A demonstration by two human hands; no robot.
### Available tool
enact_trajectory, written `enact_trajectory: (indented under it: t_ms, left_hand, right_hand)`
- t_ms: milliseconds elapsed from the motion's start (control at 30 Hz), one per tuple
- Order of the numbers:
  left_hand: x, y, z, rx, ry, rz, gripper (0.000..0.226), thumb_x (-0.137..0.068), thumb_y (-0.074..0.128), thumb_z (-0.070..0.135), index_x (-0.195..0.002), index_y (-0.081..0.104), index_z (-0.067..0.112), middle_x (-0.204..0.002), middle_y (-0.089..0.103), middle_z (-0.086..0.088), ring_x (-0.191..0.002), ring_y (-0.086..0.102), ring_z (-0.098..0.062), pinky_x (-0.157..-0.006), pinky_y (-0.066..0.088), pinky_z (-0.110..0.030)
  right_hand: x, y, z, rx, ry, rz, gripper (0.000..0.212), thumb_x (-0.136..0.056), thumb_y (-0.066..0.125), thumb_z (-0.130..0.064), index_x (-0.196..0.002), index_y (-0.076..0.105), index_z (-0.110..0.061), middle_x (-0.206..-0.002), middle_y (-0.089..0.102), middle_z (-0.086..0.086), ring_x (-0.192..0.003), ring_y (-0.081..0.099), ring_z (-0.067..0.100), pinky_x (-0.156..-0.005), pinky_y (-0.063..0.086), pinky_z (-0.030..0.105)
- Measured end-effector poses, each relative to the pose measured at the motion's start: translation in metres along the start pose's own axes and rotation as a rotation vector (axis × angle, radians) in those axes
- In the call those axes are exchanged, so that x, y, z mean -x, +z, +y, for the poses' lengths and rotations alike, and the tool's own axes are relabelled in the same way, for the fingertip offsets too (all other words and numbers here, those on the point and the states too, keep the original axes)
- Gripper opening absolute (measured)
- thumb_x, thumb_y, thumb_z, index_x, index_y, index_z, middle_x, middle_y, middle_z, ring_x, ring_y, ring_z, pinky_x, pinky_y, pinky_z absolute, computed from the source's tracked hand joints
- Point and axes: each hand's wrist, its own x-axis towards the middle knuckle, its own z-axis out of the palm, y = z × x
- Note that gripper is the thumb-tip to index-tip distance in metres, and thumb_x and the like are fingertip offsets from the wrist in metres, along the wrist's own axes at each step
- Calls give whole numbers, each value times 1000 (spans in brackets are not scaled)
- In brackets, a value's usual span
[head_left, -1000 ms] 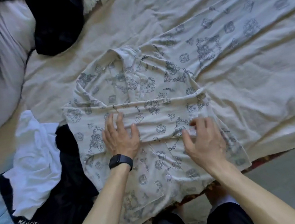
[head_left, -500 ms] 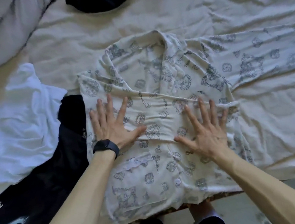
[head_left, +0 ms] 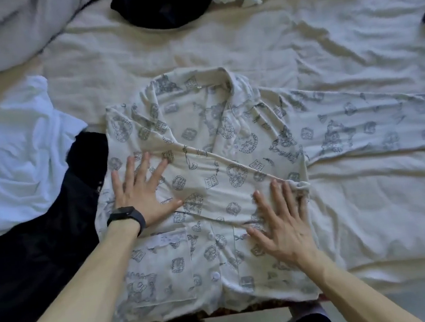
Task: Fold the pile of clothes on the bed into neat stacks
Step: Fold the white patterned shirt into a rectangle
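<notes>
Fingers of both hands lie spread and flat. The left hand and right hand press the folded sleeve onto the printed pyjama shirt, at the near edge of the bed. The cloth looks light, limp and easily creased. The outstretched sleeve on the right is probably best pinched near its shoulder seam.

bed | printed shirt | white garment, black garment: left | dark heap, perhaps clothes: far
</notes>
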Motion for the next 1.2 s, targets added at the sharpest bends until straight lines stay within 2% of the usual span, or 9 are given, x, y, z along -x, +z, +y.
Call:
enact_trajectory:
  t_ms: [133,333,467,567,667,800,967,1067,1200]
  left_hand:
    - [7,-18,62,180,-68,78,91,-73,16,97,-150,-11,57,-163,-23,10,-152,-16,-16,-117,-16,-52]
    - [-13,-32,291,158,216,58,81,-83,21,83,-149,-15,55,-161,-31,9,-150,-22,-15,-118,-18,-53]
    - [-51,-48,429,110,368,33,71,-85,5,77,-147,-21,54,-156,-38,10,-144,-33,-12,-114,-27,-47]
    - [-79,-63,488,141,411,67,65,-90,3,74,-149,-16,55,-157,-33,11,-145,-28,-11,-112,-27,-45]
    - [-106,-71,521,60,425,103,60,-92,-3,71,-145,-25,54,-160,-32,7,-150,-22,-21,-114,-23,-53]
    - [-125,-63,546,19,434,120,72,-87,9,80,-149,-19,55,-162,-27,8,-151,-23,-26,-113,-21,-60]
    - [-133,-46,552,-3,383,153,76,-84,6,84,-149,-21,54,-163,-29,8,-149,-29,-27,-111,-23,-62]
    - [-129,-72,555,45,386,42,78,-85,16,83,-152,-10,53,-164,-25,7,-150,-26,-25,-113,-18,-62]
    - [-85,-142,552,1123,237,-226,74,-75,46,80,-138,54,41,-151,48,4,-140,43,-16,-120,26,-48]
  right_hand:
    - [20,-16,54,-204,-54,110,79,-97,28,-73,-163,11,-32,-172,3,-2,-158,-2,23,-125,1,51]
    - [28,-54,201,-426,158,166,82,-93,35,-71,-161,11,-34,-171,3,-7,-157,-7,12,-127,5,43]
    - [10,-86,307,-655,456,311,79,-96,58,-55,-158,30,-16,-165,28,6,-153,24,22,-125,22,42]
    - [-14,-111,374,-1135,800,396,66,-94,70,-44,-145,44,-10,-133,58,8,-116,61,21,-100,50,40]
    - [-44,-132,422,-1771,1047,530,32,-90,78,-31,-104,57,-10,-92,60,7,-70,60,16,-55,49,31]
    - [-68,-128,447,-1969,1160,616,62,-83,84,-22,-135,53,-7,-126,66,12,-108,70,27,-74,63,41]
    - [-73,-120,451,-1882,1039,533,18,-84,79,-7,-96,66,-8,-111,69,21,-103,68,34,-100,51,61]
    - [-68,-131,440,-1919,874,528,12,-89,67,2,-91,67,-10,-102,68,21,-94,65,33,-99,50,59]
    - [-54,-163,375,-1585,531,583,18,-90,69,-14,-75,67,-24,-68,55,-10,-69,51,15,-69,43,38]
